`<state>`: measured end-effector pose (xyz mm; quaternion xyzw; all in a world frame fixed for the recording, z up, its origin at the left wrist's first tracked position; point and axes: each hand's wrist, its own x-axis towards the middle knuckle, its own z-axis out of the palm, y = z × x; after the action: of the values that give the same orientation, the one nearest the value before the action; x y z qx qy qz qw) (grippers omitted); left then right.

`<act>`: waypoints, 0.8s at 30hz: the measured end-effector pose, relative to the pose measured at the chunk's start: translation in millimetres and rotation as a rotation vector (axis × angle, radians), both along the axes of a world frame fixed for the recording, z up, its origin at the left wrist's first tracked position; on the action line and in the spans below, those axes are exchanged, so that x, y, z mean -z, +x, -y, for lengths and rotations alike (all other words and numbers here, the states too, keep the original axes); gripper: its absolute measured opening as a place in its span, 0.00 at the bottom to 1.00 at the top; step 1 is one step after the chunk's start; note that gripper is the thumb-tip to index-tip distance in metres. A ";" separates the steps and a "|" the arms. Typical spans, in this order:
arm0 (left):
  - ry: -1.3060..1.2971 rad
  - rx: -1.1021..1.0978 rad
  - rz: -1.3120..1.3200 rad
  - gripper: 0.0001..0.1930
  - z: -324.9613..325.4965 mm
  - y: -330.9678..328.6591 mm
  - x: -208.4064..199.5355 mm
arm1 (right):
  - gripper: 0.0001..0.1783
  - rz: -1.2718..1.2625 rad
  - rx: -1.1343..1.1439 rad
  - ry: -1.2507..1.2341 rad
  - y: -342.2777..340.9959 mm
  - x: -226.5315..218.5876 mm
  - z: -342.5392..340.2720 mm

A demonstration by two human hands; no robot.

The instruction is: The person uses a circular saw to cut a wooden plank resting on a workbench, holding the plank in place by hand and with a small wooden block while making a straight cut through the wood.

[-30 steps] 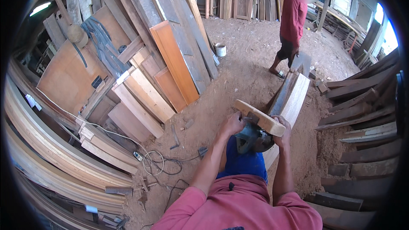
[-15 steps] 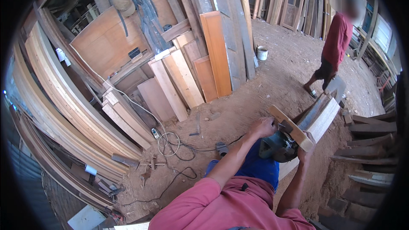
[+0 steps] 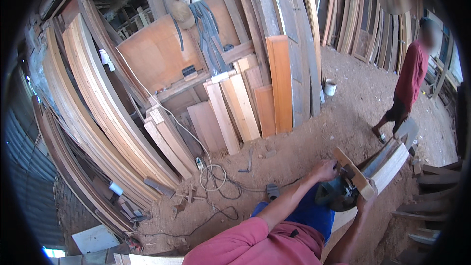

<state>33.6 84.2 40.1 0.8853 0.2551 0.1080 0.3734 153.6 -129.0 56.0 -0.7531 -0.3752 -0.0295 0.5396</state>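
My right hand (image 3: 368, 192) is closed round the near end of a short, pale wooden board (image 3: 360, 182) with rounded corners. Curled fingers of my left hand (image 3: 325, 170) press at a small dark part by the board's far half; what they pinch is hidden. Just under the board, close to my blue shorts, sits a dark green power tool (image 3: 331, 194), partly covered by the board. Beyond both hands a long, pale timber beam (image 3: 390, 167) runs away to the right, with a greyer piece lying along it.
Planks (image 3: 240, 103) and orange-brown boards (image 3: 278, 83) lean at the back. A cream cable coil (image 3: 213, 176) and dark cord lie on the sawdust floor. Another person (image 3: 412, 76) in a red shirt stands at the beam's far end. Timber pieces (image 3: 431, 191) are stacked right; a white bucket (image 3: 329, 87) stands behind.
The whole view has swung, so the scene sits lower and farther right. Both hands keep nearly the same places on the board and tool; the other person stays by the beam's far end.
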 end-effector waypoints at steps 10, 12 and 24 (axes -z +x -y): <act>-0.074 -0.007 -0.010 0.26 -1.1 -2.4 -3.2 | 0.22 -0.101 0.022 -0.025 0.3 -2.3 -4.8; -0.080 -0.010 -0.019 0.26 -2.1 -5.7 -3.0 | 0.22 -0.075 -0.001 -0.010 -1.5 -3.1 -7.2; -0.085 0.000 -0.055 0.26 -0.3 -8.8 -10.7 | 0.22 -0.092 -0.004 0.013 -4.9 -4.5 -7.6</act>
<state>24.8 84.4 50.8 0.8712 0.2698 0.0730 0.4036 148.7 -121.5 60.5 -0.7495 -0.3512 0.0039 0.5611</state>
